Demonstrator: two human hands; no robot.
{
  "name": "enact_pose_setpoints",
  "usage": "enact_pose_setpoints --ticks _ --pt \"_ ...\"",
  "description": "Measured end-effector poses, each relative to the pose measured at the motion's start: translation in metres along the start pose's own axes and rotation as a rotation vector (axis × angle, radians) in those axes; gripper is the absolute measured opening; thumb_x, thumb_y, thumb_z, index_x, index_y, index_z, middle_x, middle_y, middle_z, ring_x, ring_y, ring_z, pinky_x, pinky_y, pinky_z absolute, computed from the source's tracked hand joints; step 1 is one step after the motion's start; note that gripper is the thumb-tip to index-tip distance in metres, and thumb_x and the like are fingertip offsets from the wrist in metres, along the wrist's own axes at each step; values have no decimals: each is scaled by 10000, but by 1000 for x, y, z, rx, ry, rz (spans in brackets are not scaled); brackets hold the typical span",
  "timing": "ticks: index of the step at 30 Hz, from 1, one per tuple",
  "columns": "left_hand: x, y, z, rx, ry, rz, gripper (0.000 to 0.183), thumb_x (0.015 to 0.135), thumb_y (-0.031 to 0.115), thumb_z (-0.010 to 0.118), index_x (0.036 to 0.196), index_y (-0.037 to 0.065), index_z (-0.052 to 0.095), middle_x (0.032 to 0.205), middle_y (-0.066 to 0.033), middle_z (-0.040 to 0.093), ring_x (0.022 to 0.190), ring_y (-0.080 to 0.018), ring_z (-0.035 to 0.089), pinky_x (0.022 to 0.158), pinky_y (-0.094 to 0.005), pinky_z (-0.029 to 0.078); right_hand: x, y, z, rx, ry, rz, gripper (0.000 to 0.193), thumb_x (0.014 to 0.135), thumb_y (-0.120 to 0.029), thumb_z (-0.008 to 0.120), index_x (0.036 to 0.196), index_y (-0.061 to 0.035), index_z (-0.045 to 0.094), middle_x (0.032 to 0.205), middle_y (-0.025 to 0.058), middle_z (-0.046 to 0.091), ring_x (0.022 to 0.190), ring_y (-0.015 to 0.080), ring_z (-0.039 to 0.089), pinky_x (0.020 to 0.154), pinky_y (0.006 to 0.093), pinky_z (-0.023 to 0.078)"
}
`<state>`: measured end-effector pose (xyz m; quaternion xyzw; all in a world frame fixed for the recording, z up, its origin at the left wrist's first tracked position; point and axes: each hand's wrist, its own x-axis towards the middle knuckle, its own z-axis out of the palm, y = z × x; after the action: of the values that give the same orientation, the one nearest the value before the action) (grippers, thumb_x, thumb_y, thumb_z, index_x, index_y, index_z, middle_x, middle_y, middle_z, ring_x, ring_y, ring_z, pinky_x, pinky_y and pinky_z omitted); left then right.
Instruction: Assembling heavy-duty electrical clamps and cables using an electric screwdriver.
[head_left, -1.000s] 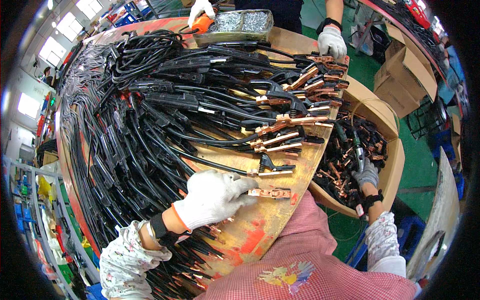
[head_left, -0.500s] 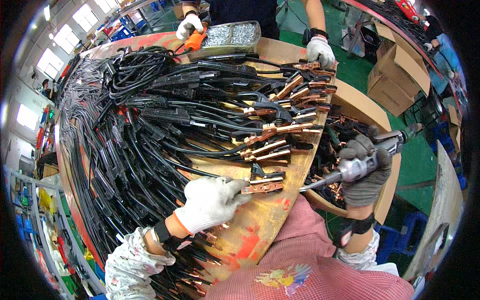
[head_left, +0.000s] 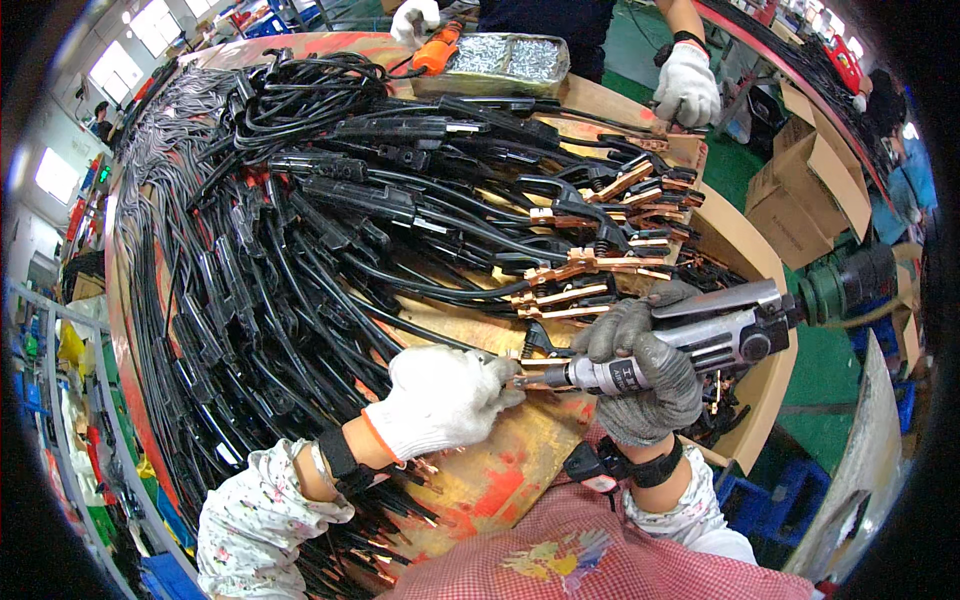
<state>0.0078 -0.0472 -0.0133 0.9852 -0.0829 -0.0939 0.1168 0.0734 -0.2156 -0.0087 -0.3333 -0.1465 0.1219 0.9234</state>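
My left hand, in a white knitted glove, pinches a copper-jawed welding electrode holder at the near edge of the pile. Its jaw is mostly hidden by my fingers and the tool. In my right hand, grey-gloved, is a silver power screwdriver with a green rear end. The tool lies almost level, its shaft pointing left and its tip meeting the copper part by my left fingertips. Black cables run leftward from the holders.
Many more copper-jawed holders lie along the wooden tabletop. An open carton with copper and black parts stands below its right edge. Across the table are a tray of small metal pieces, an orange tool and a co-worker's gloved hand.
My right hand has brought the screwdriver left and up against the copper part held in my left hand. The co-worker's hand has left the holders at the far corner. The view has shifted slightly.
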Motion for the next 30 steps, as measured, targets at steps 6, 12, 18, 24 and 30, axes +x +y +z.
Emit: enact_pose_setpoints --ticks 6,12,18,24,30 --pt "1 -2 1 8 8 15 295 799 420 578 952 176 643 628 -74 623 528 -257 609 419 -388 434 -3 0 7 -173 -101 3 397 753 -148 703 1064 -68 471 700 66 543 656 199 566 640 376 516" --pt "-1 -4 -7 -45 -21 26 331 839 413 529 829 97 626 647 -108 618 591 -304 614 486 -423 466 21 -14 13 -345 -472 152 365 658 -223 805 887 -65 569 582 31 548 558 200 576 590 375 517" --pt "-1 -4 -6 -73 1 33 323 843 398 526 815 93 629 665 -113 619 603 -308 614 492 -426 467 9 -10 24 -240 -148 326 285 720 -139 723 942 -32 579 839 76 602 770 171 589 702 312 498" --pt "-3 -4 0 -82 69 41 287 836 383 539 820 101 595 608 -89 596 561 -294 600 455 -422 443 3 -5 18 -173 -94 276 189 771 -113 667 904 -48 550 766 55 568 702 158 557 683 295 477" --pt "-5 0 3 -50 119 54 263 813 360 568 796 97 566 578 -86 575 530 -277 584 438 -411 430 -1 1 20 -333 -119 100 362 706 -150 773 941 -80 507 645 61 549 597 196 587 592 387 530"
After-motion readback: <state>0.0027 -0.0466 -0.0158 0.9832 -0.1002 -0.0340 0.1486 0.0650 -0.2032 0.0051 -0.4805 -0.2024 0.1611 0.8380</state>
